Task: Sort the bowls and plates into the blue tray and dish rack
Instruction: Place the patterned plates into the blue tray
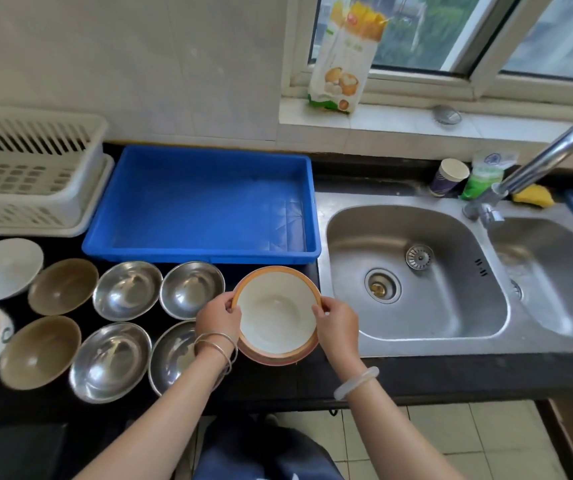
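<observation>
A stack of orange-rimmed white plates stands on the dark counter just in front of the blue tray. My left hand grips the top plate's left rim and my right hand grips its right rim. The top plate sits slightly off the ones below it. The blue tray holds nothing. At the far left stands the white dish rack, also holding nothing. Left of the plates lie several steel bowls, two brown bowls and white dishes.
A steel double sink lies right of the plates, with a tap over it. A paper cup, a green bottle and a yellow sponge stand behind the sink. A food bag leans on the window sill.
</observation>
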Available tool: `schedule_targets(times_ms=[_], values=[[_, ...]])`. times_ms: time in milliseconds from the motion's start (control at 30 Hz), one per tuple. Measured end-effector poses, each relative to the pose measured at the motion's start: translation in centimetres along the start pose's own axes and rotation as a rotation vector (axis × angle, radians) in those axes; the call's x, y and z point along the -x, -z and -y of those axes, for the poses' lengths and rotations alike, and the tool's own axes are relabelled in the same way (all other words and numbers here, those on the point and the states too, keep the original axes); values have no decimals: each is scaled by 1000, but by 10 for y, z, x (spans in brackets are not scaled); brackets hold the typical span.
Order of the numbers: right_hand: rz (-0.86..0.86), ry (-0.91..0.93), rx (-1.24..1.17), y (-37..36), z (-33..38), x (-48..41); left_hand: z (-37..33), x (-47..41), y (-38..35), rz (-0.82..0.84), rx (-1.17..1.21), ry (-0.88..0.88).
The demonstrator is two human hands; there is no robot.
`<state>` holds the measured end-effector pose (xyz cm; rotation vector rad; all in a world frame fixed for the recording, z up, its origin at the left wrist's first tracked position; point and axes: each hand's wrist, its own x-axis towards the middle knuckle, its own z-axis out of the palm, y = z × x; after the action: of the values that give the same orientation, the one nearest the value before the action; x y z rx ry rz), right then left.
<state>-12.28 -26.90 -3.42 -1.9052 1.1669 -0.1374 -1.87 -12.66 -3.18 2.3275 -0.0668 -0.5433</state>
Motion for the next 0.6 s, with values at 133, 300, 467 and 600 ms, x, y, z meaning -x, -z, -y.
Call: schedule_targets(times_ms=[133, 300, 467, 600], values=[[8, -27, 14, 4, 4, 2, -4, -1, 5, -23, -19, -10], [-31, -11, 3, 25, 15, 3, -19, -5, 17, -6, 42, -41], [-74, -2, -14, 61, 22, 3, -50, -7, 19, 83, 68, -98], [-133, -52, -27, 93, 12, 1, -72, 0, 2, 174, 85, -135]])
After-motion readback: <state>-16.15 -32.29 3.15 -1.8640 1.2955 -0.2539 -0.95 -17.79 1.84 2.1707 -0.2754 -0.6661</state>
